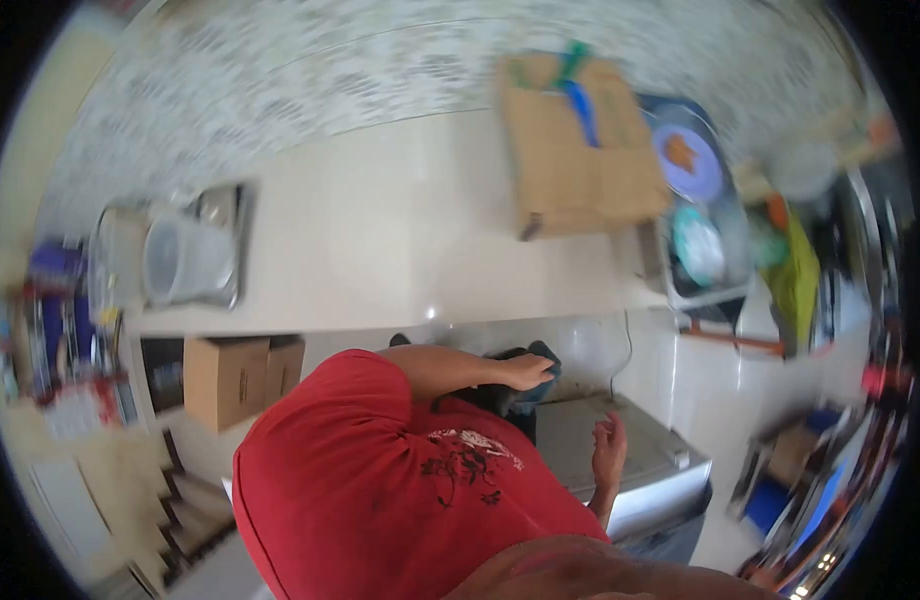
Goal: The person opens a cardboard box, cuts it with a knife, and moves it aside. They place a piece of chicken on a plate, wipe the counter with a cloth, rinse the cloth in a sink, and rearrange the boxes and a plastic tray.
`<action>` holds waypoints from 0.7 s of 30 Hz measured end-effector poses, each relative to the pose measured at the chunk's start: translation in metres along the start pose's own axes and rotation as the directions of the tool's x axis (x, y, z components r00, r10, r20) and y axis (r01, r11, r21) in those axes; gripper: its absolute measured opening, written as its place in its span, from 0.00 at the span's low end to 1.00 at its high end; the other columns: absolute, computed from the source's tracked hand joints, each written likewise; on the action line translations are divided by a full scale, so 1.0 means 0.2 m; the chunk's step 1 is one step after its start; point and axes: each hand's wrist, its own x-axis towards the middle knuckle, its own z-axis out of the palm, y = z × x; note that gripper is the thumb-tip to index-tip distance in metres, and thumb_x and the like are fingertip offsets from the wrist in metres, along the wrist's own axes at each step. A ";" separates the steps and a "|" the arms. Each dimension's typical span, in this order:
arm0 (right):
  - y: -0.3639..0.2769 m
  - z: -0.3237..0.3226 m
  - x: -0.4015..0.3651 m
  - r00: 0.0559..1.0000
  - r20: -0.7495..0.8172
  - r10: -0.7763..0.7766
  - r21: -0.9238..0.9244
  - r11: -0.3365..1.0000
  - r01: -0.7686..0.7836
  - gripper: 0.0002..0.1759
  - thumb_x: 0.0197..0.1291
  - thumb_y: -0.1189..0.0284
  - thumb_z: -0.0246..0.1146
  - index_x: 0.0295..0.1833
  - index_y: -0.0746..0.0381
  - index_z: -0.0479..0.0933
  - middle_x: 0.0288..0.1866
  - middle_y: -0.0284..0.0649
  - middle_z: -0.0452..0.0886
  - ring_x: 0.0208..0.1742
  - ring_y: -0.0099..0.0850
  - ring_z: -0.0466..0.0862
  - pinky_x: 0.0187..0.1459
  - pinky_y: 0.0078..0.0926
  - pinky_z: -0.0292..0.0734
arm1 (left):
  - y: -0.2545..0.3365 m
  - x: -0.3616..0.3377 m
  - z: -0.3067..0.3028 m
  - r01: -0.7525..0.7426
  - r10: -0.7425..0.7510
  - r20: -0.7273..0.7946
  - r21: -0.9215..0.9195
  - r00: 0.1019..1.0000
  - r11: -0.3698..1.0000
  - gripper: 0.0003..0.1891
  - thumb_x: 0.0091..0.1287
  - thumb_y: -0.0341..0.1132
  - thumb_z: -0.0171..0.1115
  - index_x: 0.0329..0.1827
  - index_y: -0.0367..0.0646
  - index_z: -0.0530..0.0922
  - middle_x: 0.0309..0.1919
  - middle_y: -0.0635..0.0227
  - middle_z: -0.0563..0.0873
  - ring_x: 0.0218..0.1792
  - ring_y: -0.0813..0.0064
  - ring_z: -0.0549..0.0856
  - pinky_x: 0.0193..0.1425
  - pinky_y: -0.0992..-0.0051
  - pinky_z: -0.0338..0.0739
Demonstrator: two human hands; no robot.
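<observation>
My left hand (528, 372) reaches across the front of my body with its fingers curled together. Dark and blue-grey material, perhaps my trousers and shoe, shows around it. Whatever may be inside that hand is hidden. Lower and to the right, my right hand (610, 446) is raised with its fingers apart, slightly bent and holding nothing. It hovers beside the grey top of a low box-like appliance (635, 440).
A pale counter (380, 220) runs along the wall. On it stand a cardboard box (580, 150), a basin (688, 165), a wire-edged rack (725, 265) and translucent tubs (188, 258). More cardboard boxes (230, 380) sit under the counter. A cord (628, 350) trails down near the appliance.
</observation>
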 end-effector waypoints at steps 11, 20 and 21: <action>-0.98 1.80 0.24 0.525 0.843 -0.114 -0.185 0.857 0.482 0.20 0.67 0.65 0.63 0.58 0.67 0.81 0.43 0.44 0.87 0.49 0.35 0.85 0.53 0.36 0.78 | -0.42 -1.76 -0.56 -0.118 -0.145 -0.770 -0.275 0.621 0.954 0.20 0.76 0.46 0.63 0.56 0.35 0.80 0.46 0.52 0.86 0.47 0.61 0.85 0.55 0.62 0.79; -1.89 2.73 -0.25 0.339 0.903 -0.266 0.136 0.922 0.363 0.17 0.72 0.62 0.63 0.50 0.66 0.83 0.36 0.31 0.80 0.38 0.24 0.76 0.42 0.31 0.76 | -0.84 -3.08 -0.73 -0.395 -0.415 -0.875 -0.299 -0.250 0.869 0.18 0.81 0.42 0.58 0.65 0.40 0.78 0.55 0.64 0.87 0.52 0.71 0.87 0.57 0.70 0.81; -1.76 2.92 -0.17 0.292 0.872 -0.393 0.244 0.866 0.437 0.17 0.73 0.63 0.62 0.54 0.67 0.81 0.37 0.32 0.81 0.39 0.24 0.77 0.42 0.31 0.76 | -0.87 -3.12 -0.79 -0.406 -0.455 -0.839 -0.320 -0.299 0.856 0.18 0.81 0.41 0.58 0.65 0.40 0.78 0.54 0.64 0.87 0.49 0.72 0.87 0.53 0.72 0.81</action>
